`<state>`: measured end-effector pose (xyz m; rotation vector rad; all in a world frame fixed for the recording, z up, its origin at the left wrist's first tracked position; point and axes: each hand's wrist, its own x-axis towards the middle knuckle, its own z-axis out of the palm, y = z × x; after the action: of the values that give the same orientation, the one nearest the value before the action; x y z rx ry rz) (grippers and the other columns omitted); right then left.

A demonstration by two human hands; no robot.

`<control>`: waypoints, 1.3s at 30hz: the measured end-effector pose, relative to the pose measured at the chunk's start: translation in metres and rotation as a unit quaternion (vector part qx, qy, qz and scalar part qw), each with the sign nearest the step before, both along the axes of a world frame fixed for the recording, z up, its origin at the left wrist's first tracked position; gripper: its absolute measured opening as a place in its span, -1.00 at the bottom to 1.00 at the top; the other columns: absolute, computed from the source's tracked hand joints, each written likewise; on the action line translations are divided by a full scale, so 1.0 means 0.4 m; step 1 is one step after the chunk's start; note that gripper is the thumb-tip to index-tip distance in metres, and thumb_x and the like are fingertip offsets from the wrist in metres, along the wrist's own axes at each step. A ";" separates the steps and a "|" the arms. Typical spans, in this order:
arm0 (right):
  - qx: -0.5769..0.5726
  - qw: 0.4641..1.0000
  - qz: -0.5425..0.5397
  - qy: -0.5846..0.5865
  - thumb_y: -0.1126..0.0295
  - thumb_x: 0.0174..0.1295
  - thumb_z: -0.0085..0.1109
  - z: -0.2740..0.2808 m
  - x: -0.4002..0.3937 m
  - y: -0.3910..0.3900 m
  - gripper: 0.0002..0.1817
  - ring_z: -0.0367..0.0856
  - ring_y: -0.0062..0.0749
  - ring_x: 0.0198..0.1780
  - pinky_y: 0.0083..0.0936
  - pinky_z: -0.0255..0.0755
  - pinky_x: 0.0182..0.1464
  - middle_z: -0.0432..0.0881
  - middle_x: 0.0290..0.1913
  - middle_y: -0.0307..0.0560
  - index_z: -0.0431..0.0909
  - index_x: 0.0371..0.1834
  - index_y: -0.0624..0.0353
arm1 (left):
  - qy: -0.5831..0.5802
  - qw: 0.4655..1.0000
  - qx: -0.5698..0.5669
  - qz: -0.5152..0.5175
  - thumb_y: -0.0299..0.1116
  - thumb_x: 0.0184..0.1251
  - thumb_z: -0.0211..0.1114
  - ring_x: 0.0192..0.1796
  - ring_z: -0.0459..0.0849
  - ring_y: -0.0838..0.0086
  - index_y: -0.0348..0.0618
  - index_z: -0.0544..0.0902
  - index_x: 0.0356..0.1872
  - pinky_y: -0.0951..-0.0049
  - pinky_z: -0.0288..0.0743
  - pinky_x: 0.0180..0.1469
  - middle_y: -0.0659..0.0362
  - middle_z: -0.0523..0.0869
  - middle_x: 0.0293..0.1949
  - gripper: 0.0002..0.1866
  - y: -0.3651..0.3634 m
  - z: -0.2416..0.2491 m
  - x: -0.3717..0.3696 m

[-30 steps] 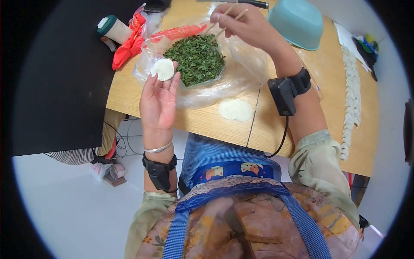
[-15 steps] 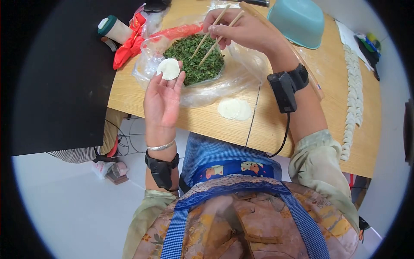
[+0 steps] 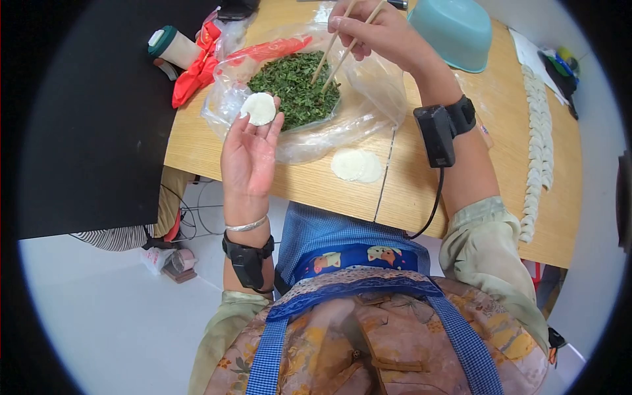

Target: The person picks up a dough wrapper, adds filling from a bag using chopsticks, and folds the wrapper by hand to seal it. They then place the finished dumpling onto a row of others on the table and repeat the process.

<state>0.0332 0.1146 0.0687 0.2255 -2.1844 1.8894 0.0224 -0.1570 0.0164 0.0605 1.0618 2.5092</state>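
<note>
My left hand (image 3: 250, 158) is palm up, a round white dumpling wrapper (image 3: 258, 108) resting on its fingers, which are slightly curled. Between the fingers of my right hand (image 3: 376, 31) is a pair of wooden chopsticks (image 3: 338, 64). Their tips touch the right side of a heap of chopped green filling (image 3: 289, 82). This filling lies in an open clear plastic bag (image 3: 372, 108) on the table. Near the front edge, a few overlapping dumpling wrappers (image 3: 356, 165) lie flat. No filling shows on the wrapper in my left hand.
Rows of folded dumplings (image 3: 534, 145) line the right side of the wooden table (image 3: 474, 210). A light blue plastic basin (image 3: 454, 33) stands behind my right forearm. At the back left are a green-lidded cup (image 3: 178, 47) and a red plastic bag (image 3: 192, 78). A black surface (image 3: 92, 131) fills the left.
My right hand has moved right and slightly away from me. The chopstick tips have shifted right across the filling. My left hand and the wrapper are almost where they were.
</note>
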 end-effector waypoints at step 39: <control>-0.036 0.998 0.024 0.038 0.33 0.38 0.08 -0.073 -0.049 -0.012 -0.81 0.68 -0.54 -0.49 -0.65 0.58 -0.44 0.68 -0.36 -0.11 0.56 -0.19 0.24 | 0.004 1.000 -0.006 -0.013 -0.44 0.44 0.04 0.38 0.36 0.00 -0.47 0.19 0.32 0.05 0.28 0.44 -0.17 0.39 0.29 -0.49 0.011 -0.007 0.020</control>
<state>0.0137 0.1099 0.0393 0.3336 -2.0756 1.9458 0.0305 -0.1525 0.0134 0.0801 1.0712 2.4818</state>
